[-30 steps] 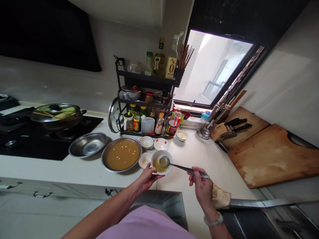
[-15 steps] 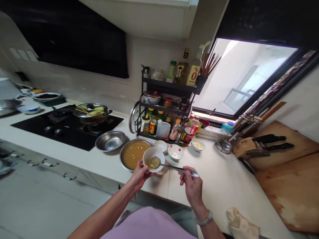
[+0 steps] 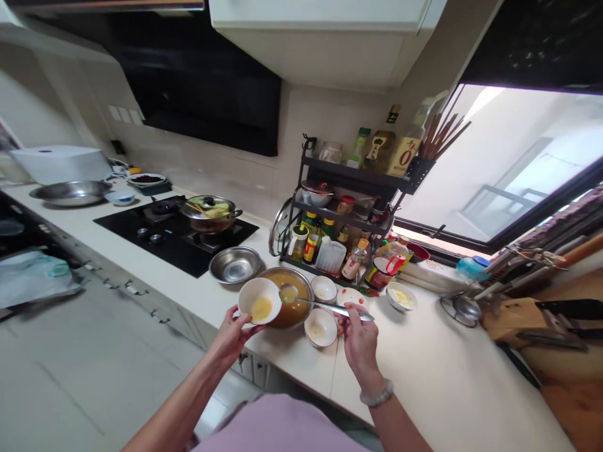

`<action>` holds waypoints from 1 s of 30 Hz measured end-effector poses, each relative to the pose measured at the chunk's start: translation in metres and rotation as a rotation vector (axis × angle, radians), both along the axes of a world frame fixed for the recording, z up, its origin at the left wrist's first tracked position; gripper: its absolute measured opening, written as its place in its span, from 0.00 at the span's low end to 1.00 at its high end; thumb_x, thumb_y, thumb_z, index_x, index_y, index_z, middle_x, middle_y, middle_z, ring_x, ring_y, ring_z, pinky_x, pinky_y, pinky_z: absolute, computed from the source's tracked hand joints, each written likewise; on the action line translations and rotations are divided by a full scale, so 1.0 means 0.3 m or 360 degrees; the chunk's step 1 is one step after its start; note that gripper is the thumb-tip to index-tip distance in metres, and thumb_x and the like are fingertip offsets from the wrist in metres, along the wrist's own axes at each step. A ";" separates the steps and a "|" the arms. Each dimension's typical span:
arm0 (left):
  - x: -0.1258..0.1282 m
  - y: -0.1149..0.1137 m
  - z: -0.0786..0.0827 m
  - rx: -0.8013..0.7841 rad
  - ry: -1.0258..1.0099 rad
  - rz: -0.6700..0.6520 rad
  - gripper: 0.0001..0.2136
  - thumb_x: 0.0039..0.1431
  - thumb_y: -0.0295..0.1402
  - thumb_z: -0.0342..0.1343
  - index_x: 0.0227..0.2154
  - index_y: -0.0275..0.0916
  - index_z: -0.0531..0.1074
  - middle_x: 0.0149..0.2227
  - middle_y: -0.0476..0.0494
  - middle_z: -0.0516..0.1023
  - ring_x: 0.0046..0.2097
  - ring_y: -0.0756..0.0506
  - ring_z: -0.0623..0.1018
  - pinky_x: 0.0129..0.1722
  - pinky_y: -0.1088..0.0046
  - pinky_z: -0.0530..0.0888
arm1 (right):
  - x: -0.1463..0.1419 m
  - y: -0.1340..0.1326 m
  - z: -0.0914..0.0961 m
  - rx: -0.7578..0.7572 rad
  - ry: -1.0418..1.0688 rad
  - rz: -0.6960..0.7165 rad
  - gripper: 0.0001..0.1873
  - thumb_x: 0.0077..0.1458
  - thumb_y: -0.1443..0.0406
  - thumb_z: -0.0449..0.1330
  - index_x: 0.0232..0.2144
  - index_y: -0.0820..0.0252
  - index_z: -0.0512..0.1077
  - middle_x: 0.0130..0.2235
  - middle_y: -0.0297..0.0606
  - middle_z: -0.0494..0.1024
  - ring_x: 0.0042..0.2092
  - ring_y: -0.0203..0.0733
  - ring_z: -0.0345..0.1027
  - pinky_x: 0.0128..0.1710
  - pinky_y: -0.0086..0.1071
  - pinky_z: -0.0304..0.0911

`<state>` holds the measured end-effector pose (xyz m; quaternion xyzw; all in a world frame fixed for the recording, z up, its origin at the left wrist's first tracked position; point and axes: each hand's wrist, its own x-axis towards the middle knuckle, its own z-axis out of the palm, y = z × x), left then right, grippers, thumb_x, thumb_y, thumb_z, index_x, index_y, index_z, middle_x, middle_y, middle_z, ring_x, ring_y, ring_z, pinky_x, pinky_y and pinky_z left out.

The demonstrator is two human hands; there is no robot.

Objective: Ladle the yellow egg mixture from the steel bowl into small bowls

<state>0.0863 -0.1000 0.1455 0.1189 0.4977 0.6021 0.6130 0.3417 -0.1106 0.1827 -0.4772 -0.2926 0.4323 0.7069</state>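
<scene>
My left hand (image 3: 235,333) grips a small white bowl (image 3: 249,294) by its rim, tilted, with yellowish liquid in the bottom. My right hand (image 3: 358,342) is closed round the handle of a metal ladle (image 3: 330,307). The ladle's round head is just right of the held bowl, over a steel basin (image 3: 308,290) of brown liquid with pale bits in it. Part of that basin is hidden behind the bowl. Close to my right hand stand a white bowl (image 3: 321,328) with a little residue and another white bowl (image 3: 324,288). A bowl with red spots (image 3: 351,295) is partly behind my right fingers.
An empty steel basin (image 3: 234,265) sits beside the black hob (image 3: 176,251), which carries a lidded pan (image 3: 210,215). Behind the bowls rises a black rack (image 3: 348,216) of bottles. Right of it are a bowl of chopped pale pieces (image 3: 401,296) and a knife block (image 3: 511,320).
The held bowl has moved left relative to the brown liquid. The ladle's head has left the bowl and is over the basin. My view has turned left.
</scene>
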 end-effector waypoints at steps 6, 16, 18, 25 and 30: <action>-0.082 0.005 -0.003 -0.0003 0.0046 0.0130 0.22 0.50 0.14 0.55 0.44 0.39 0.58 0.44 0.42 0.67 0.33 0.47 0.81 0.34 0.60 0.81 | -0.020 0.071 -0.110 0.0143 -0.0439 0.0079 0.20 0.51 0.50 0.63 0.35 0.61 0.71 0.20 0.31 0.73 0.19 0.36 0.66 0.18 0.29 0.65; -0.072 0.022 -0.028 0.0019 0.0163 0.0096 0.23 0.50 0.14 0.54 0.46 0.40 0.58 0.41 0.45 0.66 0.32 0.47 0.80 0.34 0.59 0.81 | -0.016 0.013 -0.139 0.1007 -0.1195 0.0482 0.15 0.63 0.68 0.53 0.47 0.51 0.75 0.45 0.44 0.75 0.32 0.37 0.71 0.24 0.31 0.72; -0.056 0.030 -0.028 0.0026 0.0188 0.0056 0.23 0.50 0.14 0.55 0.46 0.40 0.58 0.39 0.46 0.66 0.32 0.48 0.80 0.34 0.59 0.81 | -0.036 0.000 -0.109 0.1067 -0.1114 0.0516 0.18 0.64 0.70 0.51 0.50 0.48 0.73 0.46 0.43 0.74 0.33 0.37 0.71 0.23 0.30 0.71; 0.006 0.057 -0.016 0.0051 0.0283 -0.0119 0.24 0.50 0.17 0.58 0.47 0.40 0.59 0.35 0.50 0.67 0.28 0.50 0.79 0.34 0.63 0.80 | -0.093 -0.002 -0.154 0.0985 -0.0984 0.0686 0.14 0.64 0.67 0.53 0.48 0.49 0.73 0.39 0.41 0.75 0.31 0.37 0.70 0.22 0.28 0.70; 0.032 0.068 -0.018 0.0069 0.0307 -0.0128 0.25 0.47 0.18 0.62 0.47 0.39 0.60 0.36 0.48 0.68 0.28 0.50 0.78 0.31 0.63 0.80 | -0.118 -0.014 -0.166 0.0363 -0.0686 0.0524 0.12 0.62 0.57 0.56 0.39 0.59 0.73 0.25 0.33 0.73 0.20 0.33 0.66 0.20 0.28 0.68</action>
